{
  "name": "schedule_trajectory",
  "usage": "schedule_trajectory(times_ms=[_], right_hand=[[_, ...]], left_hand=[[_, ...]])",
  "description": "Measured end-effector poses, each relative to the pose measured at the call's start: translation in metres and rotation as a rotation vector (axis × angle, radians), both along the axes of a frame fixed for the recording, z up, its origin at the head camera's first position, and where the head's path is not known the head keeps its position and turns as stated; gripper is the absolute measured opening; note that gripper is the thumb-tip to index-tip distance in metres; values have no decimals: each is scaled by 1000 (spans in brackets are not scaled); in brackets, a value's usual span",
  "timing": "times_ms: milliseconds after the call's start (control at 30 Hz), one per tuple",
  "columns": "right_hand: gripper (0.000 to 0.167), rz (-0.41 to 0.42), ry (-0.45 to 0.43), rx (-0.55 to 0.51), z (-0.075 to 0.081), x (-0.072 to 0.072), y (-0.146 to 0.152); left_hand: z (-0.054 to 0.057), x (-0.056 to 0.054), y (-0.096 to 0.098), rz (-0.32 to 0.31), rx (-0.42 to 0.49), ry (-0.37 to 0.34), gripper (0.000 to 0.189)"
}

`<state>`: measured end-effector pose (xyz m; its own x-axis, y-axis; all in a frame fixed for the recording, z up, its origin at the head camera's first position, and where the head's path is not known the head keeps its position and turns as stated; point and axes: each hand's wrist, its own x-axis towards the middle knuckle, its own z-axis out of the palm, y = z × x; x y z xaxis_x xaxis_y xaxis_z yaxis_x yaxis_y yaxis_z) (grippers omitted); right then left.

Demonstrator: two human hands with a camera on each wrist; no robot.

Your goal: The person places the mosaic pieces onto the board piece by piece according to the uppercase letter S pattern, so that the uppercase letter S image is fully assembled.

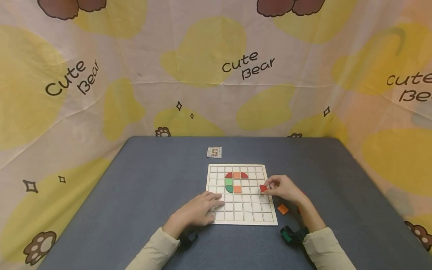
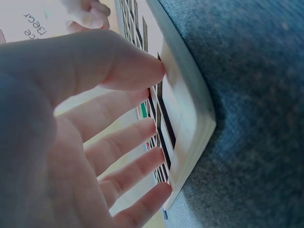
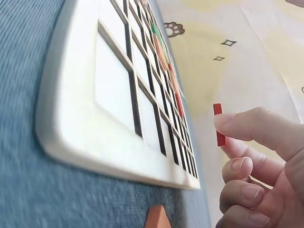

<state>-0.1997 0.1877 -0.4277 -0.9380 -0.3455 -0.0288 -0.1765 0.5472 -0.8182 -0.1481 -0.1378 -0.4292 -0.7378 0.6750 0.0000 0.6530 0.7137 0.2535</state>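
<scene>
A white gridded board lies on the table. Its upper cells hold dark red quarter-circle tiles, orange square tiles, a light green square tile and a green quarter-circle tile. Over the board's right edge, the right hand pinches a red tile between thumb and finger. That tile appears edge-on in the right wrist view, raised off the board. The left hand rests on the board's lower left part, fingers spread and fairly straight; its thumb touches the frame.
Right of the board lies a loose orange tile. Red pieces beside it are partly hidden by the right forearm. A small card with a coloured pattern lies beyond the board. A printed cloth hangs behind the dark table.
</scene>
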Motion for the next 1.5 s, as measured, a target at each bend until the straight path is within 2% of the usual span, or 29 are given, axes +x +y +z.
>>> schedule_trajectory(times_ms=[333, 1000, 1267, 1500], right_hand=[[24, -31, -36, 2, -3, 0, -16], [23, -95, -65, -69, -3, -1, -41], [21, -184, -103, -23, -2, -2, -53], [22, -217, -80, 50, -4, -3, -62]], left_hand=[[-2, -1, 0, -7, -5, 1, 51], [-3, -1, -1, 2, -7, -7, 51], [-1, -1, 0, 7, -13, -17, 51], [-1, -1, 0, 9, -14, -19, 50]])
